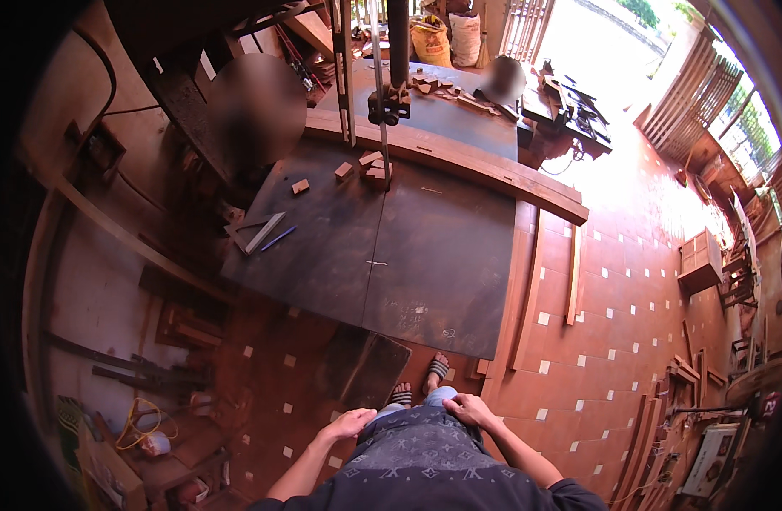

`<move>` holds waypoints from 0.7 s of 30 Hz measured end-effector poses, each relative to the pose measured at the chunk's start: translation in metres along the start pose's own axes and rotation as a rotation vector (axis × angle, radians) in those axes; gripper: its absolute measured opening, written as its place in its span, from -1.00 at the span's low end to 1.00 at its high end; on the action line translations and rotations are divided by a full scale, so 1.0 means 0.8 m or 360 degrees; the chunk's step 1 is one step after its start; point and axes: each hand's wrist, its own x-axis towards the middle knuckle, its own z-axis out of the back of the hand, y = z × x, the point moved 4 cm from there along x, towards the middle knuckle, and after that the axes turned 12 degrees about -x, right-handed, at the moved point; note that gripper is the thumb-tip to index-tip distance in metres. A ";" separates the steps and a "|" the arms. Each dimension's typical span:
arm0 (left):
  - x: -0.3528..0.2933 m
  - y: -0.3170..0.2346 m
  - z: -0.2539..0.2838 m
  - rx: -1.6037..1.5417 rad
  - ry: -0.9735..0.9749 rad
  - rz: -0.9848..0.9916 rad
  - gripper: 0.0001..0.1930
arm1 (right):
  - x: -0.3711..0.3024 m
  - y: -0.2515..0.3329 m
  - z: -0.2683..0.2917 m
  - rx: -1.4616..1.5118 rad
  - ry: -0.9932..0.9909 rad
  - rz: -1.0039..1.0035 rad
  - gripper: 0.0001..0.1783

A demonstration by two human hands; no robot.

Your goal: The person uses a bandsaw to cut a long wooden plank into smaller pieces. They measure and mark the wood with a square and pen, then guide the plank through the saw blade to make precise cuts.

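Both my hands are low in front of me, at the light blue trousers point(441, 394). My left hand point(350, 424) is closed, its fingers bunched at the cloth. My right hand point(467, 410) also has closed fingers against the cloth on the other side. Ahead stands a dark metal saw table point(442, 264) with an upright band saw blade point(379, 85). A long wooden beam point(459, 163) lies across it. Small wood blocks point(375, 165) sit by the blade. At the left are a try square point(266, 232) and a blue pen point(278, 238).
A dark board point(365, 366) is near my sandalled feet point(437, 371). Wooden strips point(574, 277) lie right of the table. A wooden box point(700, 260) and stacked timber point(642, 451) stand farther right. Yellow cord point(144, 426) hangs at lower left. Sacks point(431, 41) stand at the back.
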 end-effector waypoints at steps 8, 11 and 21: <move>-0.001 0.084 0.006 0.0328 -0.0651 -0.0192 -0.34 | -0.073 -0.046 -0.015 -0.0039 -0.0077 -0.0636 -0.25; -0.003 0.101 -0.005 0.0271 -0.0714 -0.0124 -0.32 | -0.100 -0.050 -0.024 0.0269 -0.0217 -0.0744 -0.30; 0.047 0.006 -0.048 0.0190 -0.0544 -0.0220 -0.43 | -0.045 -0.117 0.111 -0.0114 -0.0199 -0.0411 -0.32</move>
